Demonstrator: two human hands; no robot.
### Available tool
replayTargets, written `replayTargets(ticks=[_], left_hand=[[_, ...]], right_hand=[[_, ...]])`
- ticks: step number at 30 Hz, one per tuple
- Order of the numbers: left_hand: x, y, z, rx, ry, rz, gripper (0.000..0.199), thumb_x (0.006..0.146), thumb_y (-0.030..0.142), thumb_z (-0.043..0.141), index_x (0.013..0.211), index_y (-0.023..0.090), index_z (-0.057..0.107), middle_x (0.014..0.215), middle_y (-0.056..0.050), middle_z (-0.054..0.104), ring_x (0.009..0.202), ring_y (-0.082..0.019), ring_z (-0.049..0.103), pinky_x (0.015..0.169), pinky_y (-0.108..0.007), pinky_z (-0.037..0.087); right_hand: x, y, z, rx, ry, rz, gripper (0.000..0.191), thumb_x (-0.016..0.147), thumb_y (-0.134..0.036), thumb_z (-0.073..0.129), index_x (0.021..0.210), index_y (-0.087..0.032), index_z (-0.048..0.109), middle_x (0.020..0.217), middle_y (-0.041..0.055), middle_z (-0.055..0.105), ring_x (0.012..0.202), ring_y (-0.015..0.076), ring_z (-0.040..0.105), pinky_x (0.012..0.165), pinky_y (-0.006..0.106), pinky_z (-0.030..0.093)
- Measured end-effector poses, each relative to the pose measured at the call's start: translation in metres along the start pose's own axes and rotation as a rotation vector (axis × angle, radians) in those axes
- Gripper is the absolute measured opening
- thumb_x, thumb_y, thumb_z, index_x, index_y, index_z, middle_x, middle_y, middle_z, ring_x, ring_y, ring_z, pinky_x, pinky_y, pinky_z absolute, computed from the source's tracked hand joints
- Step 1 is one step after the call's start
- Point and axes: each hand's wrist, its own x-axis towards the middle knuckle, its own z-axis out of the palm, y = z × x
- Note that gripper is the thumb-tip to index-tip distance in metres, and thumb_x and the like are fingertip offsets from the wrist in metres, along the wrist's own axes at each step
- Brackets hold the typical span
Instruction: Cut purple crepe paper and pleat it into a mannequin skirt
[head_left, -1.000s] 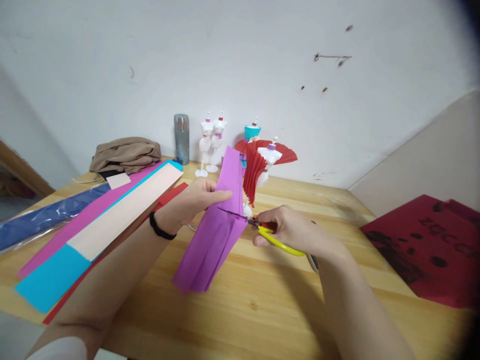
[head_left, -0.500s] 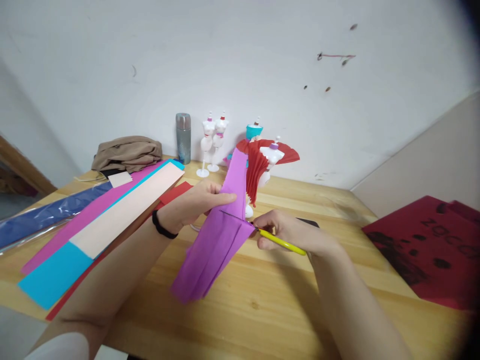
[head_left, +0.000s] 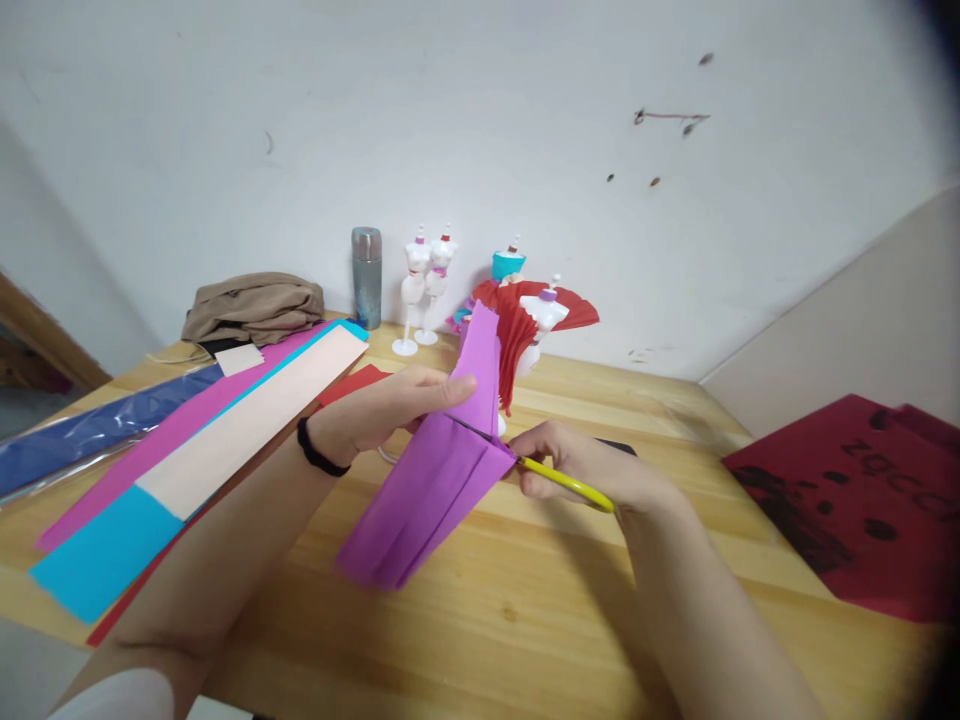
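The folded purple sheet (head_left: pixel 431 490) is being held over the middle of the surface (head_left: pixel 517 620), and the left grip (head_left: pixel 401 402) is pinching it, thumb on top. The right grip (head_left: pixel 564 464) is clasping the yellow-handled scissors (head_left: pixel 574 486), whose blades are crossing the sheet just below the left thumb. Behind the sheet, red pleated material (head_left: pixel 514 325) is spreading beside a white dress form (head_left: pixel 546 312). Near the wall, a grey bottle (head_left: pixel 367 280) is standing left of two more forms (head_left: pixel 413 285). A pale strip (head_left: pixel 255 420) is lying farther left, beside brown cloth (head_left: pixel 255 308).
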Motion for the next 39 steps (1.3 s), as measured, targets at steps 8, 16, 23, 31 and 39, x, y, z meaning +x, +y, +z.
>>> replayTargets(ticks=[8, 16, 23, 31, 39], left_hand=[[-0.004, 0.009, -0.01, 0.108, -0.113, -0.1, 0.026, 0.079, 0.038, 0.069, 0.085, 0.012, 0.071, 0.078, -0.003, 0.066, 0.069, -0.013, 0.057, 0.065, -0.024, 0.045], [-0.007, 0.012, -0.009, 0.33, 0.009, -0.053, 0.024, 0.078, 0.034, 0.064, 0.069, 0.012, 0.063, 0.057, 0.005, 0.043, 0.05, -0.006, 0.035, 0.045, -0.02, 0.024], [-0.007, 0.012, -0.009, 0.354, 0.077, 0.039, 0.025, 0.08, 0.036, 0.064, 0.08, 0.012, 0.072, 0.082, -0.004, 0.067, 0.076, -0.016, 0.06, 0.064, -0.024, 0.046], [-0.005, 0.012, -0.003, 0.322, 0.07, 0.107, 0.021, 0.08, 0.033, 0.065, 0.073, 0.014, 0.07, 0.075, -0.003, 0.067, 0.074, -0.016, 0.061, 0.067, -0.025, 0.048], [-0.003, 0.009, -0.003, 0.323, 0.082, 0.082, 0.023, 0.079, 0.035, 0.065, 0.071, 0.014, 0.066, 0.068, -0.001, 0.062, 0.066, -0.014, 0.057, 0.06, -0.024, 0.044]], right_hand=[[-0.006, 0.007, -0.003, 0.04, 0.036, -0.101, 0.059, 0.076, -0.073, 0.059, 0.061, -0.019, 0.039, 0.061, -0.0062, 0.026, 0.058, 0.0084, 0.021, 0.052, 0.026, 0.017], [-0.005, 0.014, -0.003, 0.105, -0.006, -0.089, 0.052, 0.076, -0.065, 0.063, 0.064, -0.019, 0.044, 0.059, -0.0065, 0.031, 0.055, 0.0075, 0.024, 0.049, 0.025, 0.019], [-0.003, 0.006, 0.002, 0.138, -0.009, -0.175, 0.044, 0.078, -0.058, 0.064, 0.064, -0.018, 0.05, 0.063, -0.0007, 0.05, 0.06, 0.0116, 0.043, 0.055, 0.028, 0.031], [0.0, 0.003, 0.005, 0.143, -0.008, -0.21, 0.056, 0.077, -0.071, 0.06, 0.067, -0.017, 0.054, 0.063, 0.0002, 0.053, 0.058, 0.0116, 0.045, 0.056, 0.028, 0.035], [0.002, 0.001, 0.009, 0.115, 0.038, -0.239, 0.067, 0.078, -0.081, 0.049, 0.06, -0.017, 0.053, 0.058, 0.0013, 0.054, 0.054, 0.0117, 0.047, 0.055, 0.028, 0.037]])
